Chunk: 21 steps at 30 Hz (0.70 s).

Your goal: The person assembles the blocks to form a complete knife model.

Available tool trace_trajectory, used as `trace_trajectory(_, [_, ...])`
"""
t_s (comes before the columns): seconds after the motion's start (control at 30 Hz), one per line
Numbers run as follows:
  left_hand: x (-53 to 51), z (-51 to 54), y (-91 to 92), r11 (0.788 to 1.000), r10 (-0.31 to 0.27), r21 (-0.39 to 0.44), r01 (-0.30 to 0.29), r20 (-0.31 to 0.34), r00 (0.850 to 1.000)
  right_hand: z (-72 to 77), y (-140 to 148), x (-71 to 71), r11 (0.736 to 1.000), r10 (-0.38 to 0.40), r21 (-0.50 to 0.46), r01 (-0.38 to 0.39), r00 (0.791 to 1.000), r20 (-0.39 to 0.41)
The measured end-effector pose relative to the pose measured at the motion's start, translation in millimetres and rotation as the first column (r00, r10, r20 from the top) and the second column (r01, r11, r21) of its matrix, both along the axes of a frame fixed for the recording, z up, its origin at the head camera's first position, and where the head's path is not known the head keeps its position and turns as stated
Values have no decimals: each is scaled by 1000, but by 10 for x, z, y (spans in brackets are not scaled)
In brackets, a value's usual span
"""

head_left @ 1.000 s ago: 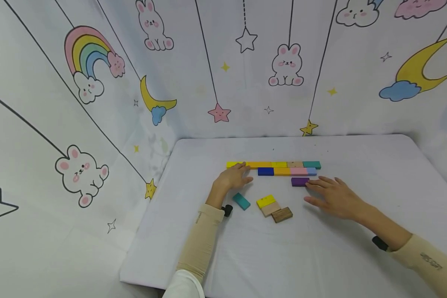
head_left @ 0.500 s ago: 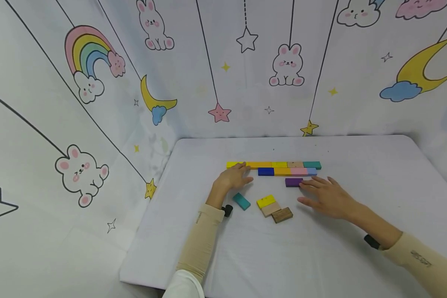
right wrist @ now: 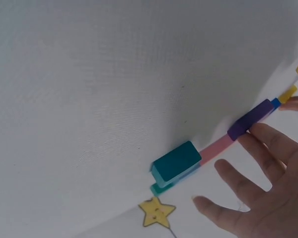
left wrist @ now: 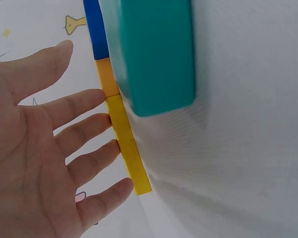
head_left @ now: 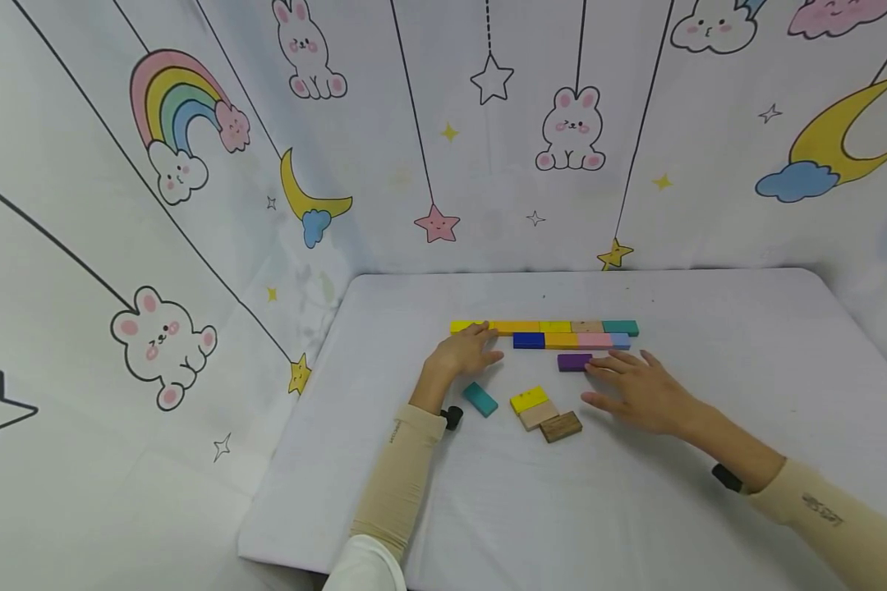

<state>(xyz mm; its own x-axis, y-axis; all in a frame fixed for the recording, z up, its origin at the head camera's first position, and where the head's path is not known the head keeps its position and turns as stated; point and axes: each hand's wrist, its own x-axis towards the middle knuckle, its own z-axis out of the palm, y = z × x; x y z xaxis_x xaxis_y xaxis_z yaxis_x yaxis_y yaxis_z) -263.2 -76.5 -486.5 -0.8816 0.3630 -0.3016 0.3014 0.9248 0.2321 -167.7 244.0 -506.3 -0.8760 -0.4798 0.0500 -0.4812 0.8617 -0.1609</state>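
In the head view, my left hand [head_left: 458, 355] lies at the left end of a back row of blocks. Its spread fingertips touch the edge of a yellow block [left wrist: 128, 144] there, and the thumb stands apart. My right hand [head_left: 639, 392] has its fingers extended to the left. Two of its fingertips touch the right end of a purple block [head_left: 575, 363], which sits just in front of the front row; the thumb is away from it. In the right wrist view a teal block [right wrist: 176, 162] stands closer to the camera; in the head view the right hand likely hides it.
The front row holds a dark blue block [head_left: 528, 341], an orange one, a pink one [head_left: 595, 341] and a light blue one. Nearer me lie a loose teal block [head_left: 480, 399], a yellow block [head_left: 529, 400], a beige block and a brown wooden block [head_left: 561, 427]. Patterned cloth hangs behind.
The right hand has moved left, and the purple block has slid left along with its fingertips. The left hand stays in place on the yellow block.
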Motion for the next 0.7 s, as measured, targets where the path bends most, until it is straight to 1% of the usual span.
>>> trace_trajectory(0.27, [-3, -3, -10, 1000, -4, -3, 4, -4, 1000, -5, -79, -16, 1000, 8, -16, -8, 1000, -4])
trace_trajectory(0.5, [-1, -16, -13, 1000, -7, -1, 7, -5, 1000, -7, -147, -32, 999, 16, -30, -16, 1000, 18])
trace_trajectory(0.7, [7, -10, -14, 1000, -14, -2, 14, -15, 1000, 11, -205, -27, 999, 32, -35, -32, 999, 4])
